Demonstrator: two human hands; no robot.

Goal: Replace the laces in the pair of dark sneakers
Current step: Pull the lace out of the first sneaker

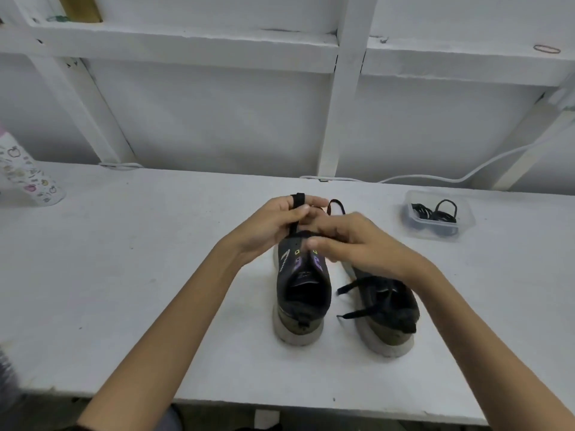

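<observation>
Your forearms reach in over the tabletop's [155, 259] near edge. The two dark sneakers stand mid-table, pale rubbery heels toward you: the left sneaker [303, 293] with bare eyelets, the right sneaker [385, 309] with loose lace ends [351, 287] trailing. Both hands meet above the left one's toe. Your left hand [273, 222] curls round a flat black lace [299, 199], looped over the forefinger; your right hand [357, 244] pinches it, fingers bent. Toward the far right corner, a clear plastic tub [463, 228] holds coiled black laces [435, 213].
</observation>
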